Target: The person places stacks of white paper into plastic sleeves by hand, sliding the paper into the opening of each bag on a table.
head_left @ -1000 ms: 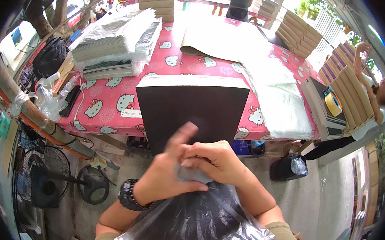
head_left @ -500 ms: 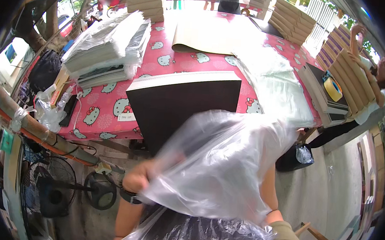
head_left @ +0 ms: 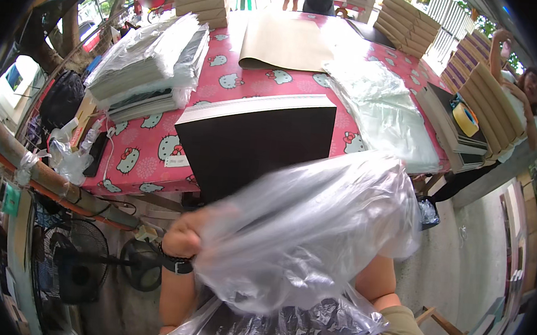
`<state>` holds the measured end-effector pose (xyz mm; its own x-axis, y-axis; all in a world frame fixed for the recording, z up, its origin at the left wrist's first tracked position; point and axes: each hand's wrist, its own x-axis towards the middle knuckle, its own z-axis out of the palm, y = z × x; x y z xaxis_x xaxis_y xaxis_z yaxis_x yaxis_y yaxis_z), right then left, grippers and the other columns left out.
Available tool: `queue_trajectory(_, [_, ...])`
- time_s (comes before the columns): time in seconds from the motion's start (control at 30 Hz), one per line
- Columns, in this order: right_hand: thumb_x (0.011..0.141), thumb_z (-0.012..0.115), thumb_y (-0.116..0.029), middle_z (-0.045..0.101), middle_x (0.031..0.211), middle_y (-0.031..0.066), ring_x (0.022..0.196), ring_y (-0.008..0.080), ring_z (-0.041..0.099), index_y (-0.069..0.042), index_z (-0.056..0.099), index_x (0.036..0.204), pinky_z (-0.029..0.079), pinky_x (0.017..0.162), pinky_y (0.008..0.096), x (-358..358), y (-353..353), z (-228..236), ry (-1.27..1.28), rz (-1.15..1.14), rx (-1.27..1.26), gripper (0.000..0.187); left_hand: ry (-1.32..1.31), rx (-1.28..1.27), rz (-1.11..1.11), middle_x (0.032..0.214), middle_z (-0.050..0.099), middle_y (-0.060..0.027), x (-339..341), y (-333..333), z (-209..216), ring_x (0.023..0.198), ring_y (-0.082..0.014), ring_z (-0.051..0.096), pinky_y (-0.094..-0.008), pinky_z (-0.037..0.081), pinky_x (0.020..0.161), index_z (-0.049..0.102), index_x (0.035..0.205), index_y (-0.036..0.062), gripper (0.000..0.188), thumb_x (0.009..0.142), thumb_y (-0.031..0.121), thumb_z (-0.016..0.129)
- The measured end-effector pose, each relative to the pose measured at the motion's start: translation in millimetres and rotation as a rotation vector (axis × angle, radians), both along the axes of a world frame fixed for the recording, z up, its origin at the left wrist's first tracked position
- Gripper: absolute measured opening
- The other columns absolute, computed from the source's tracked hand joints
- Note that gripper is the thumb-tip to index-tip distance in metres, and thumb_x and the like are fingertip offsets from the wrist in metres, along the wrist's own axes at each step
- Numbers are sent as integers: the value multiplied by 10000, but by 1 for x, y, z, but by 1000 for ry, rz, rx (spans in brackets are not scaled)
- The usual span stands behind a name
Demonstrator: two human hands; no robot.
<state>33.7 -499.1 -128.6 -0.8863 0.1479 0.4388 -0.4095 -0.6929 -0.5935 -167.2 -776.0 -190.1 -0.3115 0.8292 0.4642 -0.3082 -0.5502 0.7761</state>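
Head view: crinkled, translucent plastic bag (head_left: 313, 239)

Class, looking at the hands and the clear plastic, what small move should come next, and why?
Probably bring the clear plastic toward the top of the black-covered book: the left hand grips one side, the plastic hangs spread out, and the book stands just beyond, its top uncovered.
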Motion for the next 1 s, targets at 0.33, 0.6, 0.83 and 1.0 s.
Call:
queue_trajectory(0.33, [686, 535, -37, 533, 605, 43, 518, 97, 476, -42, 534, 1060, 365, 502, 244, -40, 19, 40, -450, -1055, 1193, 373, 474, -376, 1175, 736, 533, 4, -37, 37, 72, 662, -89, 471, -215, 388, 718, 435, 1172, 17, 617, 600, 79, 659])
queue_trajectory(0.6, [692, 580, -81, 545, 559, 49, 431, 139, 435, -43, 618, 904, 395, 507, 238, -30, 13, 62, -247, -1214, 1324, 219, 1184, -302, 1399, 828, 568, -67, -49, 32, 84, 844, -233, 489, -316, 383, 768, 587, 1034, 67, 337, 709, 149, 619])
queue_trajectory(0.83, [793, 573, -127, 599, 697, 25, 571, 40, 554, -12, 589, 844, 442, 484, 166, -17, 20, 51, -640, -323, 283, 127, -196, -310, 401, 914, 586, -109, -41, 7, 93, 838, -182, 564, -301, 443, 769, 541, 952, -40, 212, 826, 128, 511])
queue_trajectory(1.0, [775, 564, -83, 601, 885, 54, 747, 117, 585, 4, 532, 1016, 479, 659, 231, -7, 24, 2, -687, -354, 228, 258, -127, -472, 362, 937, 573, -83, -34, -2, 43, 902, -178, 544, -309, 445, 787, 518, 1014, -6, 257, 840, 170, 448])
